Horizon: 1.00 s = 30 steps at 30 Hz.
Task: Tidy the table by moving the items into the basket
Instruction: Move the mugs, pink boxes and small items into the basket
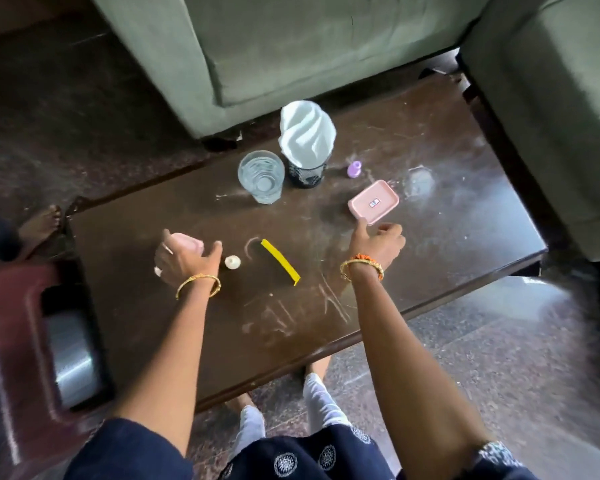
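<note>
The left hand [184,259] hides part of a small white object [232,261]; its fingers are blurred.

Right hand [378,242] touching pink box [373,201]; comb [280,261] nearby.

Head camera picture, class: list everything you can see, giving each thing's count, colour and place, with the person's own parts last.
Table: one, dark brown, centre.
Glass: one, clear, far side.
Mesh holder: one, black, beside glass, holding a white cloth.
Small bottle: one, purple, right of holder.
Lidded box: one, pink, by right hand.
Comb: one, yellow, middle.
Small round object: one, white, by left hand.
Sofa: grey-green, behind.
Left hand: loosely curled, over table.
Right hand: near box.
</note>
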{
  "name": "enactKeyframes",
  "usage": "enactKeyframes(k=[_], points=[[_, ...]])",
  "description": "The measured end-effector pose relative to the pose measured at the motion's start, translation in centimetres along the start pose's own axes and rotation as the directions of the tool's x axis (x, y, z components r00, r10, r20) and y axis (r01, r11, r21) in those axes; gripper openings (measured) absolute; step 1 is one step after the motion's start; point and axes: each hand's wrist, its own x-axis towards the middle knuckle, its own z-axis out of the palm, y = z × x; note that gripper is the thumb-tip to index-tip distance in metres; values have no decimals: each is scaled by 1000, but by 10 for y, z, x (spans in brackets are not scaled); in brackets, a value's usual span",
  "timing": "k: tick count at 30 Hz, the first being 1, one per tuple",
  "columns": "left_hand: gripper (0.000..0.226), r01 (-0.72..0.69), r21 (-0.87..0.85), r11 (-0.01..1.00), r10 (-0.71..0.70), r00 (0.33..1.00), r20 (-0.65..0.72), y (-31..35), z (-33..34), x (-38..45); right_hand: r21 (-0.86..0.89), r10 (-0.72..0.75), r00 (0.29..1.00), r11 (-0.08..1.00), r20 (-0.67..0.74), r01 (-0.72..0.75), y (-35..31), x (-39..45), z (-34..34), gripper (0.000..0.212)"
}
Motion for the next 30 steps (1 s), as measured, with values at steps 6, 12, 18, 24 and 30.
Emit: enactKeyframes(k=[6,12,18,24,30], points=[[83,107,144,984,-112,993,28,4,22,1,-108,176,978,980,113,-164,-18,36,26,75],[74,296,73,952,-285,950,-126,-3,30,-8,-136,253,959,962,131,-235,-21,52,41,81],[68,442,-61,895,-446,890,-91,-1,28,-11,-122,275,953,958,123,-261,-19,54,44,80],[68,378,-142,915,-393,914,-102,7,20,-19,-93,219,967,974,128,-208,-18,33,34,74],[77,454,-237,859,-464,885,12,6,-2,-47,-43,-83,930,994,357,105,0,-42,8,69]])
